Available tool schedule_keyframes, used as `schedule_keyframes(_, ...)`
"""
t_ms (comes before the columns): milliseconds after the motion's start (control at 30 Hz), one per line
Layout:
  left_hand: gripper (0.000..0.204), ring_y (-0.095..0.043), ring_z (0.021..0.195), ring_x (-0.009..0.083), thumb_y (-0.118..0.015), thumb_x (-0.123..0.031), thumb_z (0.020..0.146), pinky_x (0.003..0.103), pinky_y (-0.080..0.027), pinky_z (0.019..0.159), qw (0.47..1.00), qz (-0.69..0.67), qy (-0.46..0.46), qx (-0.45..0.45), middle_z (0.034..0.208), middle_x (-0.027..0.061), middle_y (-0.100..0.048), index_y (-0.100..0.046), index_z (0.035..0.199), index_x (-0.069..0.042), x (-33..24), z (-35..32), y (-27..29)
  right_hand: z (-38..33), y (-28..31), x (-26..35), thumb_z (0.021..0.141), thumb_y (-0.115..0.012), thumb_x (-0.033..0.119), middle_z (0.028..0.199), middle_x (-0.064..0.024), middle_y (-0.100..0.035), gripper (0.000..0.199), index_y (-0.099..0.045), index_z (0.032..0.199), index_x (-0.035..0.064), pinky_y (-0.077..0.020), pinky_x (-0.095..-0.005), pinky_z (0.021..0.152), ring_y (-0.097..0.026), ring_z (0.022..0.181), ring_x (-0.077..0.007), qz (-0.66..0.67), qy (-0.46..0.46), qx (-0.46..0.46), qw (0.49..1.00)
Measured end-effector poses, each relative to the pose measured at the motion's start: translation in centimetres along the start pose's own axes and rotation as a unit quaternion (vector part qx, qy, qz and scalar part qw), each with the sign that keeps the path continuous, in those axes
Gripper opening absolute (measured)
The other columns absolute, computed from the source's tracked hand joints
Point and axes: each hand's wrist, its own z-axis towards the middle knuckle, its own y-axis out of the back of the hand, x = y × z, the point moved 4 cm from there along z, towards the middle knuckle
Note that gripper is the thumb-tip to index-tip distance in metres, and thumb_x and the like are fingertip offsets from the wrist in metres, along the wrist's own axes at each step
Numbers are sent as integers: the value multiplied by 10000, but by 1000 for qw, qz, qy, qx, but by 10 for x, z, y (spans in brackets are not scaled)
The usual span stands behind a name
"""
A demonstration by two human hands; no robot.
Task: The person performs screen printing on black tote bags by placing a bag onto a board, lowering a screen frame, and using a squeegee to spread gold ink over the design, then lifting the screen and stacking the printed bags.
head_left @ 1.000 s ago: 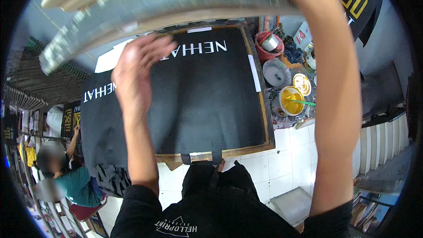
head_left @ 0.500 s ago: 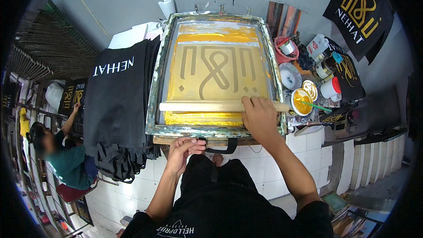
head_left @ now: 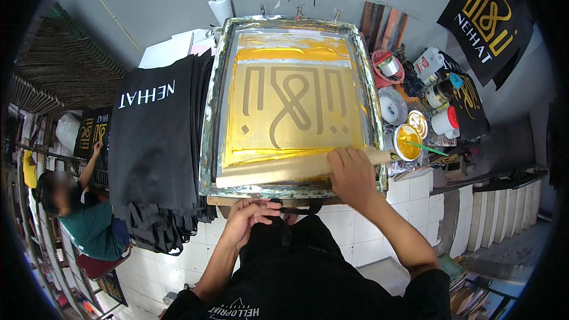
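A screen-printing frame (head_left: 385, 195) with a paint-stained border lies in front of me, its yellowish mesh (head_left: 261, 133) marked with a darker looping design. My right hand (head_left: 354, 176) grips a wooden squeegee (head_left: 272, 170) near its right end. The squeegee slants across the near part of the mesh, and a line of yellow ink (head_left: 255, 154) runs along its far side. Below the frame's near edge, my left hand (head_left: 252, 218) has its fingers curled at a black fabric handle (head_left: 302, 210) that sticks out from under the frame. Part of that handle is hidden by my fingers.
Stacked black tote bags (head_left: 155, 133) lie left of the frame. To the right, a tub of yellow ink (head_left: 408, 141) with a green stick stands among jars and bottles. A black printed bag (head_left: 483, 15) hangs upper right. Another person (head_left: 89, 225) sits at far left.
My right hand has brought the squeegee nearer to me and tilted it, its left end now lower. Ink that lay on its near side now shows beyond it. My left hand stays nearly still.
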Motion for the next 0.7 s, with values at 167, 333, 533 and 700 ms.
schedule_keyframes(167,380,-739,1014,342,-535,-64,919,389,-629,830,1000,-12,23,8,1184,316,-687,-574,1230,152,1,3,2,86,-29,-62,784,-694,82,898,-157,-621,244,-561,985,42,-473,-493,773,-613,867,-373,-31,-25,-31,999)
schedule_keyframes(333,451,-658,1191,419,-486,-36,900,475,-557,1018,989,-120,80,-4,1289,347,-622,-503,1294,183,-3,3,0,204,-53,-142,833,-768,221,964,-201,-682,352,-604,1085,38,-504,-513,811,-657,939,-414,-51,-39,-30,998)
schedule_keyframes(533,489,-556,1342,413,-469,-64,937,505,-468,1132,937,-308,162,22,1378,317,-580,-451,1360,181,-4,-7,-2,276,-36,-183,758,-850,316,985,-212,-739,514,-709,1193,82,-533,-490,848,-697,973,-404,3,-79,42,996)
schedule_keyframes(700,303,-691,1106,223,-563,-153,1028,369,-544,995,983,169,7,79,1153,129,-729,-659,1277,-9,-99,25,-11,281,-47,-199,732,-824,550,936,-198,-754,603,-768,1118,90,-562,-470,829,-722,926,-380,-39,-111,57,991)
